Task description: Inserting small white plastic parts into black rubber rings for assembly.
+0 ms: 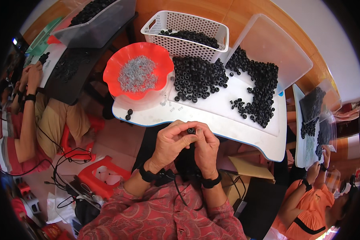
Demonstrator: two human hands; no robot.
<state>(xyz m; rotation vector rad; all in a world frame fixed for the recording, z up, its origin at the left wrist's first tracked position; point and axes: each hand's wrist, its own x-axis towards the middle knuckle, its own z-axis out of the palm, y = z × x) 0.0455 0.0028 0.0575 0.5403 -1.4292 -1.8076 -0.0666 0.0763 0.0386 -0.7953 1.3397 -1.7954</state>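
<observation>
While btwn fingers (187,140), 1 blk ring (191,131)

Before you: one white, blue-edged tabletop (152,113); wood-toned panelling (208,11) behind. To your right, pale upper wall (326,34); to your left, dark table (66,93), red stools (94,171), reddish tiled floor (122,140).

Red bowl (162,60), holding small silvery pieces (138,74), at the left end of a white table (156,110). To the bowl's right and nearer the wearer, the left hand (169,142) and right hand (206,150) hold a black piece (191,131) at their fingertips. Directly right of the bowl lies a heap of black pieces (196,78); farther right, a second heap (264,86) lies beside a tilted clear bin (284,44). Behind the bowl, to its right, a white perforated basket (180,47) contains similar pieces (194,37).
</observation>
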